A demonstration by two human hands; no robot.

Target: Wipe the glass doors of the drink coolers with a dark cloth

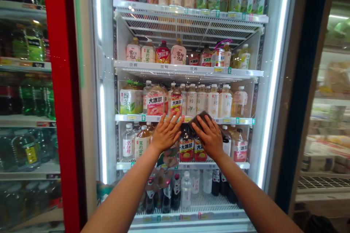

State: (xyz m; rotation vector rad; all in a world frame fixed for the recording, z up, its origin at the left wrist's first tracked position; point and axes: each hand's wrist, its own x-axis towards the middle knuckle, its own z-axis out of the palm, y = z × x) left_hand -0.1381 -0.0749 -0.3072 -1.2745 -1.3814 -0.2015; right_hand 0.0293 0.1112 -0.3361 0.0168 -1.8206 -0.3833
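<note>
Before me, a glass door (175, 34) covered 5 bright shelves (175, 67) of bottles (155, 102) beside a red post (58, 80). The person's left hand (166, 131) lay splayed on the glass, holding nothing; the right hand (210, 136) gripped a dark cloth (194, 120) against it.

At upper centre I can read 冰红茶 on a red bottle (163, 52), above a white shelf edge (149, 66) marked 茶粹. Left of centre, I make out 绿茶 on a green-labelled bottle (127, 99) and 大冰茶 on a pink-labelled bottle (155, 102); lower down, 凉白开 on a white-labelled bottle (128, 143).
</note>
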